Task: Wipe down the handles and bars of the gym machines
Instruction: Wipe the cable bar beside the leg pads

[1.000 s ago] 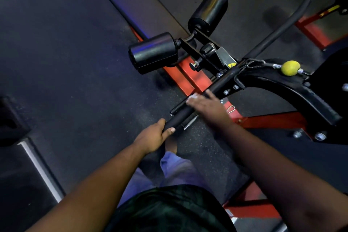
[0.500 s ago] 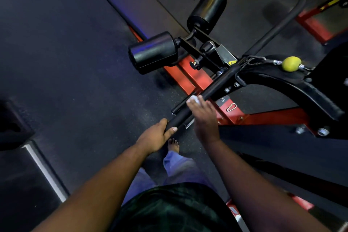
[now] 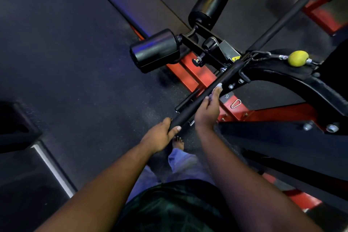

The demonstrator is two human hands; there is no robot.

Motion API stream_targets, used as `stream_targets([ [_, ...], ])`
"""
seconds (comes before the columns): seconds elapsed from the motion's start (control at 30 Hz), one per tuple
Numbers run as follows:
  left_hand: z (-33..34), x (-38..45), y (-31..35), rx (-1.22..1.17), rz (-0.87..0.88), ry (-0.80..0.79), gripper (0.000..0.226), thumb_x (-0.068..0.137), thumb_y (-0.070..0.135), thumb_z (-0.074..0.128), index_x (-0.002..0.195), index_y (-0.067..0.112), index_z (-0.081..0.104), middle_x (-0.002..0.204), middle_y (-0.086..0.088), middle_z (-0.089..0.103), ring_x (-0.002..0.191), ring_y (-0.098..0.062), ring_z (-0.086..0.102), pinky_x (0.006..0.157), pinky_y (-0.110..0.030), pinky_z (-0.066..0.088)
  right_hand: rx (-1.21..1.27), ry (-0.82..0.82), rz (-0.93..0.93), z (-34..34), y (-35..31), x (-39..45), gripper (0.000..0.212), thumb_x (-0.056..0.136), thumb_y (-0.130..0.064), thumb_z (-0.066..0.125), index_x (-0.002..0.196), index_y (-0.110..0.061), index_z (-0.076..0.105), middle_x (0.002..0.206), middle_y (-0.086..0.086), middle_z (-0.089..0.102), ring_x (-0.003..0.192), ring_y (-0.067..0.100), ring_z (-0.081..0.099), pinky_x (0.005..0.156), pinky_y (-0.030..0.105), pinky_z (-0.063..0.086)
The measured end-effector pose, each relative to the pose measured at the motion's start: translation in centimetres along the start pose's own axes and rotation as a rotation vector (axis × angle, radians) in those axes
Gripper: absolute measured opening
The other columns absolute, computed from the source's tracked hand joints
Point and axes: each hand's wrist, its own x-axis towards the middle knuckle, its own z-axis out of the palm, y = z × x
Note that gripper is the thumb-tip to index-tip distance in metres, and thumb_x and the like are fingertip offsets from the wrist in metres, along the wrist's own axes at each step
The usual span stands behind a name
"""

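A long black pull bar [image 3: 267,34] runs diagonally from near my body up to the far right. My left hand [image 3: 160,135] grips its near end. My right hand [image 3: 208,109] is wrapped around the bar a little farther up, pressing a small white cloth [image 3: 216,89] against it; only the cloth's edge shows past my fingertips. The bar hangs from a cable with a yellow ball stop [image 3: 298,58].
Two black foam roller pads [image 3: 154,51] stand beyond the bar on a red machine frame [image 3: 190,73]. A black curved arm [image 3: 293,79] and a dark seat pad [image 3: 282,137] lie to the right. My bare foot [image 3: 178,142] is on the dark rubber floor.
My right hand with the cloth has slid farther up the bar, away from my left hand, which keeps its hold on the near end.
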Motion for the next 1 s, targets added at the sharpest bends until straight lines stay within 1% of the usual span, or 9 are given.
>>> stream_targets([
  [0.2, 0.1, -0.1, -0.2, 0.004, 0.005, -0.004, 0.04, 0.105, 0.057, 0.043, 0.114, 0.017, 0.044, 0.098, -0.006, 0.06, 0.085, -0.024, 0.06, 0.074, -0.042, 0.051, -0.021, 0.004, 0.083, -1.1, -1.1, 11.4, 0.071, 0.099, -0.02, 0.047, 0.161, -0.005, 0.015, 0.169, 0.011, 0.014, 0.156, 0.02, 0.017, 0.128, 0.037, 0.015],
  [0.37, 0.0, 0.1, -0.2, -0.006, 0.001, -0.01, 0.04, 0.105, 0.055, 0.044, 0.117, 0.017, 0.045, 0.111, -0.009, 0.064, 0.096, -0.027, 0.062, 0.081, -0.041, 0.05, -0.174, -0.029, -0.042, -1.2, 1.0, 4.5, 0.064, 0.101, -0.014, 0.049, 0.159, -0.003, 0.022, 0.166, 0.013, 0.022, 0.154, 0.02, 0.023, 0.126, 0.032, 0.018],
  [0.47, 0.0, 0.2, -0.3, -0.001, -0.007, -0.006, 0.04, 0.105, 0.056, 0.044, 0.116, 0.017, 0.045, 0.109, -0.009, 0.063, 0.095, -0.028, 0.062, 0.081, -0.041, 0.051, 0.022, -0.141, 0.088, -1.0, 1.3, -0.3, 0.075, 0.098, -0.021, 0.058, 0.161, -0.009, 0.018, 0.163, 0.009, 0.031, 0.146, 0.013, 0.035, 0.121, 0.026, 0.026],
  [0.57, 0.0, 0.1, -0.2, -0.001, 0.005, 0.008, 0.04, 0.105, 0.057, 0.044, 0.112, 0.018, 0.045, 0.1, -0.006, 0.062, 0.088, -0.025, 0.062, 0.081, -0.045, 0.053, 0.448, -0.042, 0.376, -1.1, -0.7, 2.7, 0.064, 0.1, -0.016, 0.063, 0.156, -0.009, 0.033, 0.155, 0.006, 0.044, 0.135, 0.012, 0.046, 0.111, 0.024, 0.037],
  [0.63, 0.0, 0.0, -0.2, 0.001, 0.015, 0.006, 0.039, 0.105, 0.057, 0.044, 0.111, 0.018, 0.044, 0.097, -0.006, 0.061, 0.086, -0.025, 0.061, 0.08, -0.045, 0.053, 0.737, 0.007, 0.558, -1.9, -2.5, 7.2, 0.038, 0.1, -0.023, 0.063, 0.135, -0.012, 0.056, 0.129, 0.006, 0.063, 0.113, 0.016, 0.061, 0.09, 0.025, 0.052],
  [0.7, 0.0, -0.1, -0.2, 0.002, 0.017, 0.012, 0.04, 0.104, 0.058, 0.043, 0.112, 0.018, 0.044, 0.096, -0.005, 0.062, 0.085, -0.024, 0.061, 0.078, -0.045, 0.053, 0.846, -0.006, 0.653, -2.5, -3.5, 9.6, 0.019, 0.097, -0.029, 0.068, 0.109, -0.015, 0.064, 0.098, 0.003, 0.066, 0.085, 0.016, 0.065, 0.066, 0.024, 0.057],
  [0.77, 0.0, -0.1, -0.4, 0.006, 0.019, 0.016, 0.042, 0.104, 0.059, 0.042, 0.113, 0.018, 0.045, 0.098, -0.006, 0.063, 0.086, -0.024, 0.062, 0.079, -0.045, 0.053, 0.825, -0.032, 0.712, -2.4, -2.7, 9.6, 0.019, 0.094, -0.032, 0.071, 0.099, -0.015, 0.065, 0.087, 0.004, 0.064, 0.074, 0.018, 0.063, 0.068, 0.028, 0.058],
  [0.9, 0.1, 0.0, -0.3, 0.014, 0.04, 0.007, 0.039, 0.105, 0.056, 0.044, 0.108, 0.017, 0.043, 0.091, -0.004, 0.06, 0.082, -0.024, 0.06, 0.07, -0.039, 0.048, 0.811, -0.24, 0.779, -2.0, -1.0, 4.8, 0.025, 0.093, -0.04, 0.069, 0.098, -0.016, 0.066, 0.088, 0.007, 0.067, 0.082, 0.023, 0.064, 0.094, 0.042, 0.05],
  [1.0, 0.2, 0.0, -0.3, 0.018, 0.048, 0.018, 0.038, 0.105, 0.054, 0.046, 0.106, 0.017, 0.043, 0.086, -0.001, 0.057, 0.076, -0.019, 0.057, 0.063, -0.035, 0.039, 0.811, -0.33, 0.79, -1.8, -0.7, 1.5, 0.025, 0.093, -0.043, 0.063, 0.098, -0.019, 0.066, 0.089, 0.004, 0.069, 0.086, 0.023, 0.067, 0.079, 0.037, 0.06],
])
